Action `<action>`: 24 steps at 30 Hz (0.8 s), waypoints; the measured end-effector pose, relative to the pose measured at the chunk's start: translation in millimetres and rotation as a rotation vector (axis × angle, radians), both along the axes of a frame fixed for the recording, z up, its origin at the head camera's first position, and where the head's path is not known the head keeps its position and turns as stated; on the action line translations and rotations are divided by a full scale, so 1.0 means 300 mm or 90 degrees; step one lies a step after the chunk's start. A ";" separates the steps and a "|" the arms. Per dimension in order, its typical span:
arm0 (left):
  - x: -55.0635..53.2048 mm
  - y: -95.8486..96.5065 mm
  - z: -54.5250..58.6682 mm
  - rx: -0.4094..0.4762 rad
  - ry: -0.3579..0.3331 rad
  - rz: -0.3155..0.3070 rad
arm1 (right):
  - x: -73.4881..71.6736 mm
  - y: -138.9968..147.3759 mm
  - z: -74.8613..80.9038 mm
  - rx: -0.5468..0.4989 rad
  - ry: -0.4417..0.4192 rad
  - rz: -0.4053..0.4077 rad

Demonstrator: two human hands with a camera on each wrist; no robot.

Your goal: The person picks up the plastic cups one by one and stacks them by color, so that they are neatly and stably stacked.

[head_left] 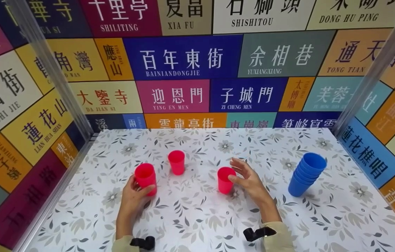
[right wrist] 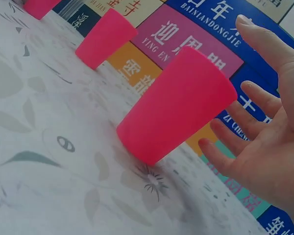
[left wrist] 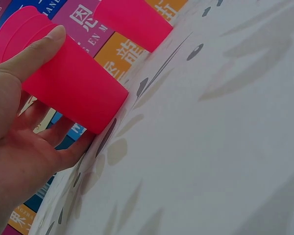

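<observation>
On the left, my left hand [head_left: 134, 196] holds a short stack of nested red plastic cups [head_left: 145, 176] standing on the table. In the left wrist view, the thumb [left wrist: 41, 46] lies along the near side below the stacked rims, with the other fingers round the far side. My right hand [head_left: 249, 180] is beside a single red cup [head_left: 225, 182], its fingers spread. The right wrist view shows a gap between those fingers and this upright cup [right wrist: 176, 107]. Another red cup [head_left: 176, 162] stands farther back, between the hands.
A tall stack of nested blue cups [head_left: 305, 175] stands to the right of my right hand. The table [head_left: 190, 224] has a white leaf-and-flower cover. Panels with coloured street-name signs [head_left: 183, 57] rise behind it and on both sides.
</observation>
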State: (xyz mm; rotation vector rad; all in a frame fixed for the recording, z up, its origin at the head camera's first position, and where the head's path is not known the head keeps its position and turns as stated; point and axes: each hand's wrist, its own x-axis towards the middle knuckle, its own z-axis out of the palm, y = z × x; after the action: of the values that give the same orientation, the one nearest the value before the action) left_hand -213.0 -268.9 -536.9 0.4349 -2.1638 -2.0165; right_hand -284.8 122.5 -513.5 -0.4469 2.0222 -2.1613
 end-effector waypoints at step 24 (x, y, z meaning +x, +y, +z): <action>0.002 -0.002 0.003 -0.016 -0.003 -0.001 | -0.005 -0.003 -0.058 0.077 -0.055 0.059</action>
State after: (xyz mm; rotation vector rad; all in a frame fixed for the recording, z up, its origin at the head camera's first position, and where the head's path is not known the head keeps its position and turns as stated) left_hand -212.4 -269.4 -536.1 0.4338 -2.1908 -1.9888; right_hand -286.3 121.5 -530.7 -0.4137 2.0302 -1.9571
